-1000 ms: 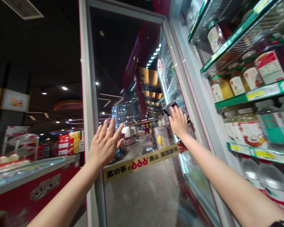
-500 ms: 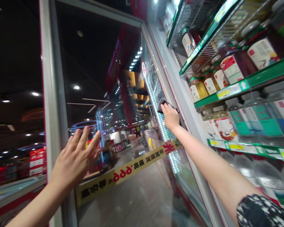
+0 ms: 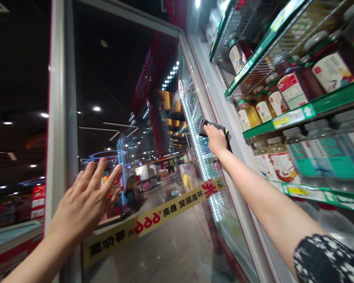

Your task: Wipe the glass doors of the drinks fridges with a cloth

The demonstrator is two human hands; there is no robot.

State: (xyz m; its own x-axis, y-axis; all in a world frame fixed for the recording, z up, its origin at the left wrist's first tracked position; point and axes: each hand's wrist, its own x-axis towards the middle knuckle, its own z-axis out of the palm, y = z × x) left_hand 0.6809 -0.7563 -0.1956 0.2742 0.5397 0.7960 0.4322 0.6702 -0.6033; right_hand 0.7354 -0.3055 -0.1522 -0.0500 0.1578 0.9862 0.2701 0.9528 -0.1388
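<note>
A glass door (image 3: 120, 86) in a grey metal frame stands open in front of me, with a yellow printed strip (image 3: 177, 206) across its lower part. My left hand (image 3: 82, 196) is spread at the door's left side, fingers apart, holding nothing. On the right, my right hand (image 3: 214, 138) presses a dark grey cloth (image 3: 204, 128) against the glass beside the right frame bar. Part of the cloth shows past the fingers, near the frame; the rest is hidden under the palm.
Shelves with green edges (image 3: 295, 116) fill the right side, holding juice bottles (image 3: 292, 86) and clear soda bottles (image 3: 332, 155). A low case with a red side (image 3: 14, 251) stands at the lower left. Ceiling lights and a shop aisle show through the glass.
My right hand and the cloth have shifted slightly right, and more of the cloth shows. My left hand appears a little further left, with the door frame also shifted left in view.
</note>
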